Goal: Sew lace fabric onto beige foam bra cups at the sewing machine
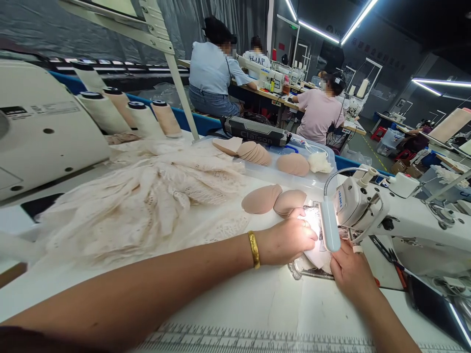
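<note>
Head feed, both of my hands in view. Left hand point(289, 240): fingers curled in over the white fabric point(316, 258), touching it; I cannot tell how tightly, or whether the thumb pinches it from below. Right hand point(351, 272): thumb and fingers slightly spread at the fabric's other side, fingertips partly hidden behind the lamp point(330, 225); I cannot tell whether they have hold of anything. The fabric lies between my hands, brightly lit, beside the head of the sewing machine point(355, 203).

A gold bracelet point(253, 250) circles my left wrist. Just beyond that hand, two beige cups point(262, 199) lie on the white table point(294, 304); further back, a clear tray point(239, 170) bears more. Cream lace point(154, 191) is heaped at left, thread cones point(167, 118) behind it. To the right of my right hand: a dark phone point(430, 299). Beyond, co-workers point(211, 68) sit at other machines.
</note>
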`<action>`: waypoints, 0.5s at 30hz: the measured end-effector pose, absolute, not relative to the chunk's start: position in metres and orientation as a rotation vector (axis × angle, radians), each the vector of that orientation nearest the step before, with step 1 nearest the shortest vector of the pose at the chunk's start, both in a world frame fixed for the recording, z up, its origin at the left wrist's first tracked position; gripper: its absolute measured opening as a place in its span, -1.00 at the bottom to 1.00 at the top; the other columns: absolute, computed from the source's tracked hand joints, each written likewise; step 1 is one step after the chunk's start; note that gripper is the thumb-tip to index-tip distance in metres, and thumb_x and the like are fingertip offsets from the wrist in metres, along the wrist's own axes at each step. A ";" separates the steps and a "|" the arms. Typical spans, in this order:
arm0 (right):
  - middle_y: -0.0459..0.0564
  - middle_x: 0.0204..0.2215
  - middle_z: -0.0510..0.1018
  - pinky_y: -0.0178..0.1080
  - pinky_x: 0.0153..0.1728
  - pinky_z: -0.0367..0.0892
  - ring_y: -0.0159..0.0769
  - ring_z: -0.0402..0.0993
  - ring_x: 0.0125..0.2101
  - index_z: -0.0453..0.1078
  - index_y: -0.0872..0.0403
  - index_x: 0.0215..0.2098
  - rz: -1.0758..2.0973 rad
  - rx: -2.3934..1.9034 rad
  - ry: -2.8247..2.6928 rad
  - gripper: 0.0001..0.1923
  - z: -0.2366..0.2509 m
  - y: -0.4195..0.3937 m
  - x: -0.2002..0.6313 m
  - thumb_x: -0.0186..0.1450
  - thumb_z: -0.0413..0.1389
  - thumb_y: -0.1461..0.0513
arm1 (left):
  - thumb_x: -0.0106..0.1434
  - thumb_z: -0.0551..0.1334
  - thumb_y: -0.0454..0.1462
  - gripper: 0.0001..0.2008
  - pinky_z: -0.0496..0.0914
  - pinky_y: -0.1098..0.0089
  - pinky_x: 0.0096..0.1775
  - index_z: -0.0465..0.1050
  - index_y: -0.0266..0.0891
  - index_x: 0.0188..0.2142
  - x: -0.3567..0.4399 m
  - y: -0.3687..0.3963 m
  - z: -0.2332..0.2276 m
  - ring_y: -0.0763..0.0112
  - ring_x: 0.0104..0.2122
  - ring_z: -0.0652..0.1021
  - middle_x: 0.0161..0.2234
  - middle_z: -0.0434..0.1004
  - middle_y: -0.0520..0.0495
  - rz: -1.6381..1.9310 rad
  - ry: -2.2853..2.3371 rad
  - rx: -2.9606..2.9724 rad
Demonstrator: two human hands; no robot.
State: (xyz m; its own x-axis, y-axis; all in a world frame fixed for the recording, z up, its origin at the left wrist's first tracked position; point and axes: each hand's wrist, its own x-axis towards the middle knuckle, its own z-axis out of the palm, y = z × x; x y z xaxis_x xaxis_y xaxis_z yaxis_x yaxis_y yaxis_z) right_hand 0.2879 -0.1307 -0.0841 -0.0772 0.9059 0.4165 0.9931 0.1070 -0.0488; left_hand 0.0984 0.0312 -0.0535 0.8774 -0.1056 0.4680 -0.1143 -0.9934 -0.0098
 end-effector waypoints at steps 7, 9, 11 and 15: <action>0.01 0.02 0.59 -0.17 -0.30 0.37 -0.13 0.49 -0.21 0.35 -0.03 0.21 -0.335 -1.882 -2.061 -0.47 -0.086 -0.132 0.290 0.34 -0.08 0.41 | 0.19 0.23 -0.46 -0.86 0.29 0.16 -0.01 0.46 -0.20 -0.33 0.100 0.032 -0.056 0.23 -0.22 0.49 -0.38 0.50 -0.04 0.670 -0.185 2.986; 0.02 -0.03 0.60 -0.16 -0.32 0.38 -0.13 0.49 -0.25 0.37 -0.01 0.18 -0.330 -1.867 -2.057 -0.51 -0.088 -0.133 0.291 0.35 -0.08 0.40 | 0.20 0.23 -0.47 -0.85 0.29 0.14 0.01 0.46 -0.20 -0.31 0.100 0.031 -0.058 0.23 -0.22 0.49 -0.37 0.50 -0.05 0.687 -0.177 2.985; 0.03 -0.11 0.62 -0.13 -0.30 0.40 -0.11 0.48 -0.25 0.39 0.01 0.13 -0.367 -1.845 -2.029 -0.57 -0.088 -0.134 0.293 0.36 -0.07 0.39 | 0.21 0.23 -0.47 -0.86 0.29 0.13 0.02 0.45 -0.21 -0.32 0.101 0.030 -0.060 0.22 -0.20 0.49 -0.37 0.50 -0.05 0.700 -0.170 2.985; 0.10 -0.17 0.61 0.01 -0.09 0.44 -0.01 0.47 -0.11 0.37 0.06 0.06 -0.512 -1.737 -1.932 -0.68 -0.085 -0.132 0.297 0.39 -0.03 0.36 | 0.27 0.23 -0.42 -0.91 0.28 0.11 0.07 0.44 -0.24 -0.34 0.104 0.031 -0.065 0.21 -0.16 0.48 -0.34 0.50 -0.07 0.730 -0.179 2.947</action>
State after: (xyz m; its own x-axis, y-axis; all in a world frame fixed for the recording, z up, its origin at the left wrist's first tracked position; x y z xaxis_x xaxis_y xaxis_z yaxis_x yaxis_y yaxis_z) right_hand 0.2966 -0.1322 -0.0853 -0.0717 0.8085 0.5841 0.9916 0.1207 -0.0454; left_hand 0.1035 0.0308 -0.0650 0.8783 -0.0899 0.4696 -0.1379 -0.9881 0.0688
